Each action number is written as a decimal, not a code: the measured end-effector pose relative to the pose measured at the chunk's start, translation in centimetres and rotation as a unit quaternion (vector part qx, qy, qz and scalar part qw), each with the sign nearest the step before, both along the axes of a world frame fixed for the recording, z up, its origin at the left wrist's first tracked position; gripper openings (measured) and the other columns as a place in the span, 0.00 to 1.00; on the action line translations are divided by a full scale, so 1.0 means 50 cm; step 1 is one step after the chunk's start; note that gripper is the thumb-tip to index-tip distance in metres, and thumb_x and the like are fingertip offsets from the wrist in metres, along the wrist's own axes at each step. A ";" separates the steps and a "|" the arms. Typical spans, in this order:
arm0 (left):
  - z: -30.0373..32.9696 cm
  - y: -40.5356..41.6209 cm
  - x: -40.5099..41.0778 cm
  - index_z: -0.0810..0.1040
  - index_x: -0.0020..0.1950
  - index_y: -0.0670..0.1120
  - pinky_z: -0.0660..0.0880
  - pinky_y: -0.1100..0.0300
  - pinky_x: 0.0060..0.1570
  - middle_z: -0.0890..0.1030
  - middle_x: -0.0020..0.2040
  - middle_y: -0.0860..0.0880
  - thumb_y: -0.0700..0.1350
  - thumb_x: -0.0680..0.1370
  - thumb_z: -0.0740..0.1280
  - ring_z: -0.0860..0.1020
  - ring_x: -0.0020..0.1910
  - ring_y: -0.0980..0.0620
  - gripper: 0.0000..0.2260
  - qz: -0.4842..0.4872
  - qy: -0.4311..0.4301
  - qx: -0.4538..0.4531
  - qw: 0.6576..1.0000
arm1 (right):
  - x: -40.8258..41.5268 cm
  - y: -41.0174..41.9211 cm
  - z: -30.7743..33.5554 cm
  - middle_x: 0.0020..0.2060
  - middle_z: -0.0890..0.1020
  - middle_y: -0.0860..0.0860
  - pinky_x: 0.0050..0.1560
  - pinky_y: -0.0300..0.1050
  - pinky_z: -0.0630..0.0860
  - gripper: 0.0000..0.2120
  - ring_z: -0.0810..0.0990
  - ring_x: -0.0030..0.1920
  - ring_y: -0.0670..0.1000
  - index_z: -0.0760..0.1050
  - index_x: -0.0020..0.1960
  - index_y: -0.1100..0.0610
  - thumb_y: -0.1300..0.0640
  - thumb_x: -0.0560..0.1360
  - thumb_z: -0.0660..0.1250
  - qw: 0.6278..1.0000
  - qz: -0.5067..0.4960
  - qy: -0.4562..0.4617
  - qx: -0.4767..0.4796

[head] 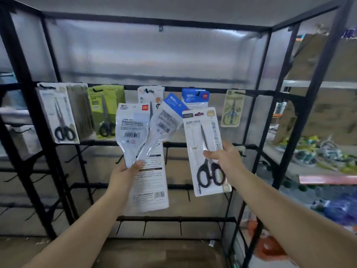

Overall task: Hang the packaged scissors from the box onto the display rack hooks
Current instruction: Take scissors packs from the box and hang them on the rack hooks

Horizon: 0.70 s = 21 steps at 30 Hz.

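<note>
While both arms reach forward from the bottom of the view, the left hand (125, 171) pinches a fan of three packs by their lower ends: a white pack (132, 128) with its barcode side showing, a blue-topped pack (168, 117) leaning to the right, and behind them a long card (149, 182) of printed text that hangs below the hand. The right hand (224, 157) has its fingers curled round the middle of a white scissors pack (206, 149), held upright with the black handles at the bottom. These held packs stand in front of the black rack (258, 120) and cover part of its middle. Below and behind the hands, rows of bare hooks (144, 228) stick out from the lower bars. Farther back, on the upper bar, hang a grey pack (58, 113) at the left, a green pack (105, 111), a partly hidden white one (149, 91), a blue one (195, 97), and a small pale pack (232, 108) at the right. A frosted panel (154, 55) backs the rack. Beyond its right side lie blurred shelves (318, 151) of goods.
</note>
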<state>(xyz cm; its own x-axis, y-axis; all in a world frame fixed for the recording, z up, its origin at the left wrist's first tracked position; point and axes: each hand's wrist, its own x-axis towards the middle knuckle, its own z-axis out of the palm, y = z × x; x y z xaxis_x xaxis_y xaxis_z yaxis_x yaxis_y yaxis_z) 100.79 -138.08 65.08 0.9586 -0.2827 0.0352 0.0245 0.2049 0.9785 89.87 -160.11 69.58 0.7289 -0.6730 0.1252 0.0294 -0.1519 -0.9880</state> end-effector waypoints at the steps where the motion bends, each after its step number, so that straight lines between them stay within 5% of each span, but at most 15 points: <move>1: 0.003 -0.001 0.001 0.80 0.46 0.47 0.75 0.50 0.48 0.83 0.42 0.47 0.41 0.76 0.68 0.81 0.41 0.47 0.02 0.010 -0.004 -0.002 1.000 | 0.007 -0.008 0.000 0.43 0.82 0.52 0.41 0.42 0.76 0.12 0.81 0.42 0.52 0.77 0.51 0.59 0.67 0.69 0.71 1.000 0.008 0.013 -0.016; 4: 0.013 0.000 0.003 0.79 0.49 0.46 0.75 0.53 0.45 0.82 0.44 0.48 0.41 0.77 0.66 0.81 0.42 0.48 0.03 0.030 -0.014 -0.020 0.999 | 0.035 -0.019 0.003 0.47 0.83 0.55 0.49 0.49 0.78 0.16 0.82 0.45 0.53 0.77 0.55 0.61 0.63 0.68 0.74 0.997 0.022 0.044 -0.052; 8: 0.016 0.029 0.000 0.77 0.47 0.46 0.75 0.63 0.29 0.82 0.38 0.52 0.40 0.78 0.65 0.81 0.32 0.56 0.03 0.072 -0.025 -0.062 0.995 | 0.075 0.000 0.008 0.49 0.83 0.54 0.40 0.41 0.75 0.16 0.81 0.44 0.50 0.77 0.57 0.61 0.62 0.70 0.73 0.997 0.050 0.031 -0.056; 11: 0.015 0.067 0.010 0.78 0.46 0.46 0.74 0.59 0.33 0.82 0.39 0.52 0.41 0.78 0.65 0.81 0.35 0.54 0.03 0.098 -0.023 -0.077 0.992 | 0.106 0.041 0.014 0.50 0.81 0.50 0.35 0.31 0.72 0.16 0.78 0.43 0.43 0.75 0.58 0.58 0.65 0.71 0.70 0.993 0.081 0.002 -0.080; 17: 0.014 0.163 0.094 0.79 0.46 0.51 0.75 0.54 0.45 0.83 0.43 0.50 0.44 0.76 0.66 0.81 0.42 0.49 0.03 0.130 -0.036 -0.072 0.988 | 0.207 0.151 0.021 0.47 0.82 0.53 0.29 0.27 0.70 0.12 0.79 0.41 0.49 0.76 0.55 0.61 0.66 0.72 0.69 0.989 0.106 -0.034 -0.093; 21: 0.036 0.224 0.163 0.77 0.46 0.49 0.73 0.58 0.36 0.81 0.42 0.49 0.43 0.77 0.65 0.79 0.39 0.51 0.03 0.144 -0.050 -0.071 0.986 | 0.287 0.238 0.040 0.43 0.80 0.51 0.26 0.26 0.67 0.10 0.76 0.38 0.44 0.74 0.54 0.60 0.65 0.73 0.68 0.988 0.115 -0.042 -0.092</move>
